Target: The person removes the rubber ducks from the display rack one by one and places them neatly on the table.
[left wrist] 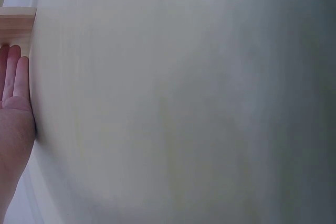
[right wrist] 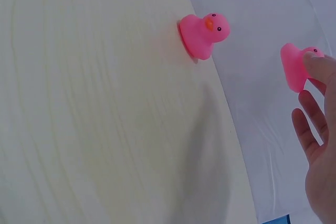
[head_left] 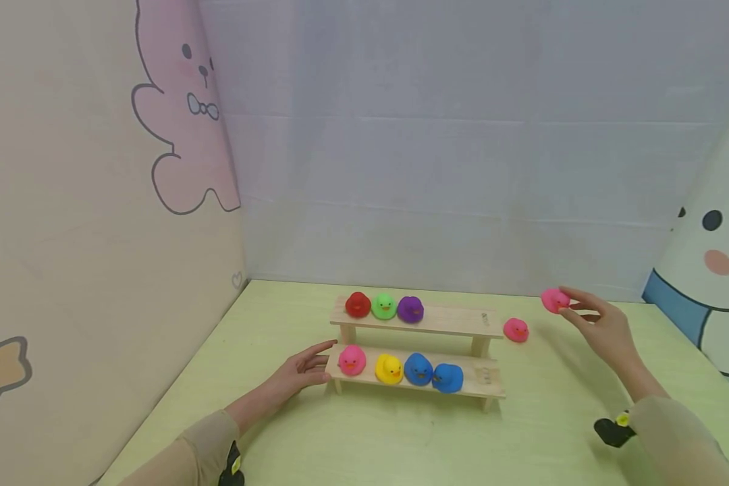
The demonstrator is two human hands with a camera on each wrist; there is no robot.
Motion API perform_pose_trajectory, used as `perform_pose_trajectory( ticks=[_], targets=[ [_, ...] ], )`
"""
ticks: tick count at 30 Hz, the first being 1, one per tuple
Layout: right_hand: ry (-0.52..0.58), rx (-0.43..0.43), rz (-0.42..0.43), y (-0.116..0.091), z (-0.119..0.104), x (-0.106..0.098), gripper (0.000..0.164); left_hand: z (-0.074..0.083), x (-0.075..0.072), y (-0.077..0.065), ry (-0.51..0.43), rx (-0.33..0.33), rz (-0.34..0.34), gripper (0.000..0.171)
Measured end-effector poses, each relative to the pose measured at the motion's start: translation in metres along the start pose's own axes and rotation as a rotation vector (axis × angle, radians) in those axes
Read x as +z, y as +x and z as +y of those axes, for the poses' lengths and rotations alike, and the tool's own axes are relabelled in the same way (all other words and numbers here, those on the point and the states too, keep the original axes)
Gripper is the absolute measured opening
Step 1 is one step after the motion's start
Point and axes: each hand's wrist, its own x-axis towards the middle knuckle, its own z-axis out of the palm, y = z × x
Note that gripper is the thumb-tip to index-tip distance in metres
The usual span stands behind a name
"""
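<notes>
My right hand [head_left: 604,331] pinches a pink rubber duck [head_left: 555,300] between thumb and fingers, held above the table. A second pink duck [head_left: 516,330] sits on the table to the right of a two-step wooden rack [head_left: 455,318]. In the right wrist view, the held duck [right wrist: 295,66] is partly covered by the thumb. My left hand [head_left: 294,372] rests at the left end of the rack's lower step, its fingers [left wrist: 21,77] extended against the wood. On that lower step sit a pink duck [head_left: 352,360], a yellow duck [head_left: 389,369] and two blue ducks [head_left: 418,369].
The upper step carries a red duck [head_left: 358,305], a green duck [head_left: 384,306] and a purple duck [head_left: 410,309]. A pale yellow-green table [head_left: 401,439] lies under everything. Behind it hangs a light curtain [head_left: 449,169], with cartoon-printed cloth on both sides.
</notes>
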Motion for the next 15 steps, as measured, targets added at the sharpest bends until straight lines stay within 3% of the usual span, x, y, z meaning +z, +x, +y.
perform_pose_trajectory(
  ticks=[15],
  targets=[
    [-0.03, -0.011, -0.08, -0.008, 0.022, 0.006, 0.047, -0.002, 0.0, 0.001, 0.027, -0.007, 0.023, 0.062]
  ],
)
